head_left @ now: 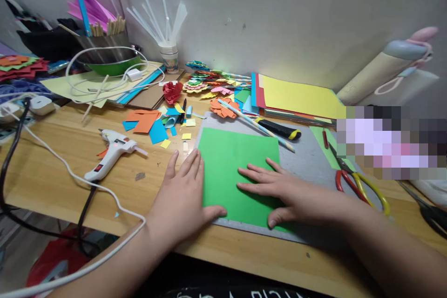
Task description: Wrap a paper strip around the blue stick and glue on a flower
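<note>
A sheet of green paper (223, 167) lies flat on a grey mat (307, 163) before me. Along its left edge rests my left hand (188, 191), fingers stretched out, the thumb over the lower left corner. My right hand (279, 186) is spread on the right part of the sheet, with its thumb near the lower edge. Neither hand grips anything. Beyond the sheet are a striped paper stick (254, 124) and a black and yellow utility knife (277, 128). Scissors (359, 184) with red and yellow handles lie to the right.
A white glue gun (113, 153) lies on the left, and a white cable (115, 202) crosses my left forearm. Paper scraps (159, 131), paper flowers (209, 81) and a stack of coloured paper (300, 98) sit farther back. A paper cup (170, 59) holds clear sticks.
</note>
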Demonstrator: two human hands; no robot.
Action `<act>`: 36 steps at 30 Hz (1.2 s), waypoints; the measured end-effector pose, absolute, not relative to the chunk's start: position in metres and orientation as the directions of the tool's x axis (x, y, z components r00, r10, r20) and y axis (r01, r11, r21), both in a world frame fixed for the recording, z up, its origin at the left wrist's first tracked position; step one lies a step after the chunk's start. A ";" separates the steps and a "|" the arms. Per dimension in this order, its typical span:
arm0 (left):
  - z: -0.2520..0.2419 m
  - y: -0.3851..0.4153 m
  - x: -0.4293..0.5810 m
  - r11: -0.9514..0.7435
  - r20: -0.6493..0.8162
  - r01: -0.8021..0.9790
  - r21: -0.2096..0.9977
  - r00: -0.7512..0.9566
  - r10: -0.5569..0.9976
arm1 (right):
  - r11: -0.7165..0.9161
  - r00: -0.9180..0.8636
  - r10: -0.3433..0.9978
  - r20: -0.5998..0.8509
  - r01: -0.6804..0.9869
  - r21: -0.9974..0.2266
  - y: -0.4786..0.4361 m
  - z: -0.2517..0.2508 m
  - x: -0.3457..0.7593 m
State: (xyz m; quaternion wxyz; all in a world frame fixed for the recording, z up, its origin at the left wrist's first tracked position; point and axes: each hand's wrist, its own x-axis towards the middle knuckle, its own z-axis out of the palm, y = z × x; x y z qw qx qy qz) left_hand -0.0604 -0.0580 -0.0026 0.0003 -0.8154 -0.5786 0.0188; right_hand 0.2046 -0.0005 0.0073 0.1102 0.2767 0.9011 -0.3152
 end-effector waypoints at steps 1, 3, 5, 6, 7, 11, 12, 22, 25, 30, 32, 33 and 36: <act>-0.003 -0.058 -0.060 -0.330 -0.026 0.944 -0.023 0.329 0.944 | 0.638 -0.817 0.433 -0.380 0.576 -0.511 0.001 0.008 0.207; -0.004 -0.058 -0.061 -0.332 -0.016 0.943 -0.023 0.332 0.943 | 0.622 -0.809 0.440 -0.390 0.587 -0.517 0.002 0.010 0.210; -0.005 -0.058 -0.060 -0.338 -0.006 0.941 -0.020 0.338 0.941 | 0.615 -0.806 0.439 -0.398 0.592 -0.521 0.003 0.013 0.211; -0.005 -0.058 -0.060 -0.340 -0.003 0.940 -0.017 0.340 0.941 | 0.616 -0.805 0.433 -0.405 0.592 -0.520 0.003 0.014 0.212; -0.006 -0.058 -0.060 -0.341 0.001 0.940 -0.014 0.341 0.940 | 0.619 -0.805 0.422 -0.417 0.592 -0.516 0.004 0.016 0.212; -0.006 -0.058 -0.060 -0.339 0.010 0.941 -0.013 0.339 0.941 | 0.634 -0.810 0.371 -0.455 0.579 -0.513 0.006 0.021 0.215; -0.006 -0.058 -0.060 -0.341 0.009 0.940 -0.013 0.341 0.940 | 0.634 -0.810 0.363 -0.460 0.577 -0.516 0.006 0.021 0.216; -0.001 -0.057 -0.060 -0.354 -0.036 0.935 -0.016 0.353 0.935 | 0.613 -0.804 0.393 -0.446 0.591 -0.524 0.000 0.024 0.221; 0.005 -0.054 -0.059 -0.388 -0.039 0.920 -0.058 0.386 0.922 | 0.601 -0.801 0.403 -0.443 0.597 -0.532 0.000 0.024 0.222; 0.007 -0.040 -0.051 -0.365 0.042 0.915 -0.173 0.377 0.925 | 0.601 -0.806 0.403 -0.433 0.590 -0.539 -0.001 0.022 0.223; 0.001 -0.036 -0.050 -0.360 0.079 0.913 -0.194 0.380 0.922 | 0.603 -0.808 0.407 -0.427 0.589 -0.538 -0.001 0.021 0.224; -0.003 -0.034 -0.050 -0.367 0.093 0.909 -0.197 0.390 0.916 | 0.604 -0.805 0.409 -0.429 0.591 -0.534 -0.001 0.021 0.224; -0.014 -0.029 -0.054 -0.395 0.101 0.907 -0.146 0.411 0.906 | 0.603 -0.795 0.412 -0.445 0.604 -0.521 -0.001 0.020 0.225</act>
